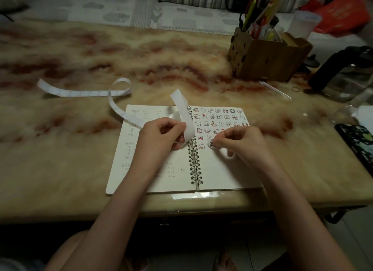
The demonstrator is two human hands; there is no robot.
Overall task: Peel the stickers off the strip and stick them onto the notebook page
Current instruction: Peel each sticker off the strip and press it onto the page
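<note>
Pressing a small sticker (212,144) onto the right notebook page (224,168), just below the filled rows; right hand (240,142) pinched shut on it at the fingertips. Left hand (161,135) closed around the backing strip (182,111), held over the spiral binding (193,149), trailing away to the left. Nearer the sticker: right hand, sticker lying just left of its fingertips.

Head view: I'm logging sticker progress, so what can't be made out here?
- Sticker under the right hand: fingertips cover part; stuck or not, unclear.
- Strip: left hand hides its held section.
- Notebook handwriting: too small.
- Kettle: cut by right edge.
</note>
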